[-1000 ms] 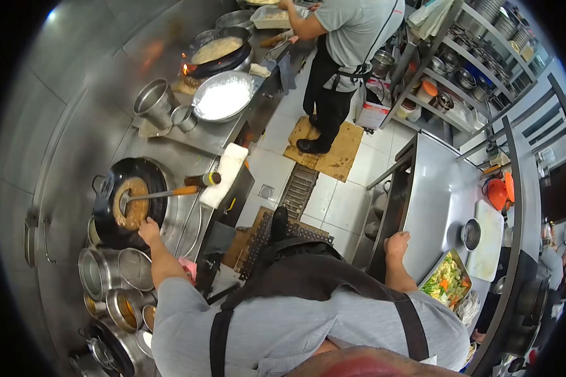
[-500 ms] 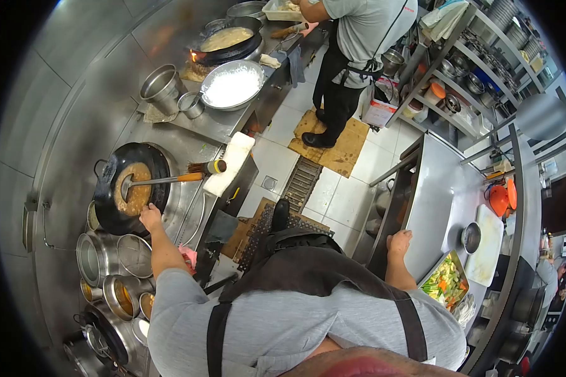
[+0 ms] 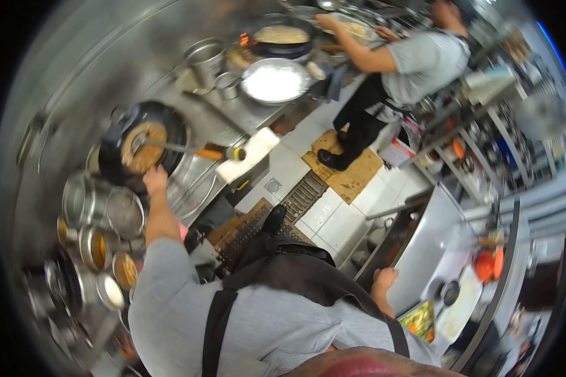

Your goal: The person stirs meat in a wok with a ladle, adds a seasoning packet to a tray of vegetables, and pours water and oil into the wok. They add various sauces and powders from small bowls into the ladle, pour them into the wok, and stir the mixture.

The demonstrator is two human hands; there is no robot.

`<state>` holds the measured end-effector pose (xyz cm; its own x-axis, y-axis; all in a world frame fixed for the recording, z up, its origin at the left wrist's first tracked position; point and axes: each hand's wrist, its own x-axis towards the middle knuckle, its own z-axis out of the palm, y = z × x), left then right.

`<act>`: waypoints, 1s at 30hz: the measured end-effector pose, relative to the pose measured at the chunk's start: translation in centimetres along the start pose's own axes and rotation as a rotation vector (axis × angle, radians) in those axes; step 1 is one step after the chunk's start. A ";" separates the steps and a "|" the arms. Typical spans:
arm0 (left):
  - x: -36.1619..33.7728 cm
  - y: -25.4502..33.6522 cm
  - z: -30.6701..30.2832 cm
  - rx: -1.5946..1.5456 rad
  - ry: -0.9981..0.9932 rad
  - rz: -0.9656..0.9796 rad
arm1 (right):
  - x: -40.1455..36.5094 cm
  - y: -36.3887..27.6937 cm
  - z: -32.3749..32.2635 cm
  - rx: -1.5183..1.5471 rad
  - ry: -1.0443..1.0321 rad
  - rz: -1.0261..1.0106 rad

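My left hand (image 3: 155,180) is closed at the near rim of a black wok (image 3: 173,129) on the stove; its grip is partly blurred. Brown, saucy food (image 3: 146,159) lies in the wok. A ladle (image 3: 179,147) rests in that food, its wooden handle pointing right, beside a brush (image 3: 234,154) and a folded white cloth (image 3: 250,156). My right hand (image 3: 385,276) is loosely closed by the edge of the steel counter (image 3: 421,232), with nothing visible in it. Close to it is a tray of cut vegetables (image 3: 419,320).
A co-worker (image 3: 421,63) stands at the far stove beside another wok (image 3: 282,34) over flame. A large metal bowl (image 3: 275,80) sits between us. Several pots, a strainer (image 3: 124,212) and sauce containers line the left. A floor drain grate (image 3: 305,191) and cardboard (image 3: 346,166) lie ahead.
My view has turned, shifting the scene. The co-worker now reaches over a bowl with arms extended. My left hand stays at the wok and my right by the counter; the ladle remains in the food.
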<state>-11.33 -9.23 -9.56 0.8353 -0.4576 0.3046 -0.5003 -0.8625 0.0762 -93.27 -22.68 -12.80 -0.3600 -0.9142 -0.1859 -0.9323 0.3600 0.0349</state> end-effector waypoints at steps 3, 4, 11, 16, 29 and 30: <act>-1.1 1.9 -3.5 -0.132 -0.043 -0.087 | 0.6 0.5 0.1 -0.102 -0.030 -0.124; -0.8 1.6 -2.7 -0.196 -0.019 -0.152 | 0.8 0.6 -0.1 -0.136 -0.031 -0.189; -1.3 1.4 -1.1 -0.240 0.114 -0.226 | -0.4 -2.6 -4.0 -0.165 -0.134 -0.030; -1.9 1.0 -1.5 -0.318 0.219 -0.202 | 4.5 -1.7 3.7 -0.441 0.136 -0.418; -2.3 0.9 -2.4 -0.356 0.271 -0.134 | -17.1 -48.1 -14.1 0.587 -0.152 -1.596; -1.7 0.7 -2.5 -0.358 0.258 -0.131 | -18.0 -50.8 -14.1 0.525 -0.048 -1.714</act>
<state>-13.68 -8.45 -7.63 0.8351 -0.2419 0.4940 -0.4797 -0.7599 0.4388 -39.87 -27.11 2.58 0.9088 -0.2916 0.2985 -0.1163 -0.8640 -0.4898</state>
